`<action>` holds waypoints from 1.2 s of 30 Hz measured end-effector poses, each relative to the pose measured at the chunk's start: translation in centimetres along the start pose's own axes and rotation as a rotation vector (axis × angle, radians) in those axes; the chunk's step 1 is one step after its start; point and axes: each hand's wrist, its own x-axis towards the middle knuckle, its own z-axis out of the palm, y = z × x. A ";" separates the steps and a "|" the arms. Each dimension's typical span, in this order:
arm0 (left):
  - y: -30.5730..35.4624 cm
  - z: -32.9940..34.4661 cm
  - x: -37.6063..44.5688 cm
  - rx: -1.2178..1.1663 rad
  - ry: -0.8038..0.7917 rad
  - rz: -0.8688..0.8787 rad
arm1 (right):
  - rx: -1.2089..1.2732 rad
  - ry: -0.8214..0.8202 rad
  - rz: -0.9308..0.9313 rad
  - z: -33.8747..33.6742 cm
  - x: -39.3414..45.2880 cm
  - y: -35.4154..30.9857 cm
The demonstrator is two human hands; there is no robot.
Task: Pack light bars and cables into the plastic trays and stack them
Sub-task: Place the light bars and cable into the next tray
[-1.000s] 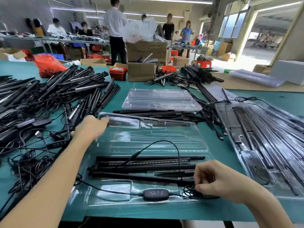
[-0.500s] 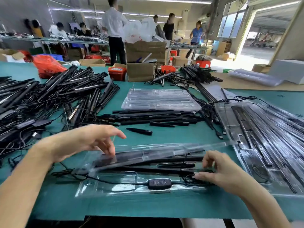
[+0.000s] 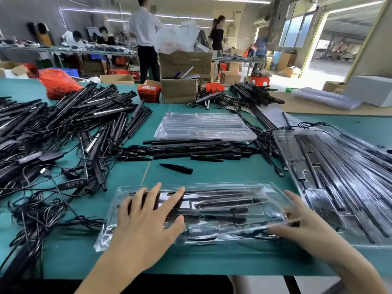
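A clear plastic tray point(image 3: 222, 187) lies closed on the green table in front of me, with black light bars point(image 3: 224, 205) and a cable inside it. My left hand point(image 3: 148, 217) presses flat on the lid's left half, fingers spread. At the tray's right end my right hand point(image 3: 305, 221) rests on the lid with straight fingers. A stack of filled trays point(image 3: 339, 177) sits to the right. Several empty trays point(image 3: 203, 126) are stacked further back in the middle.
A big heap of loose black light bars and cables point(image 3: 63, 132) covers the table's left side. More bars point(image 3: 191, 150) and a short black piece point(image 3: 176, 168) lie behind the tray. Cardboard boxes point(image 3: 180, 91) and people stand beyond the table.
The tray's lid has come down from half raised to closed. My left hand moved onto the lid and flattened; my right hand left the cable and now lies on the lid's right end.
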 end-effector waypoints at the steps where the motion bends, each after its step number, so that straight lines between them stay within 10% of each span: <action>1: 0.2 0.1 0.1 0.020 0.002 -0.003 | 0.108 0.001 0.018 -0.5 -0.2 0.3; 5: 0.6 0.5 0.2 0.077 0.023 -0.006 | 0.409 0.117 0.144 -1.4 0.0 0.5; 11: 0.9 0.8 0.2 0.070 0.046 -0.030 | 0.100 0.201 0.080 0.2 1.0 -1.3; 24: 0.3 -0.4 0.8 -0.065 0.001 -0.057 | 0.952 -0.248 0.059 -0.8 0.8 -0.1; 36: 0.2 -1.4 1.2 -0.149 -0.062 -0.076 | 0.898 -0.077 -0.039 0.4 1.0 0.6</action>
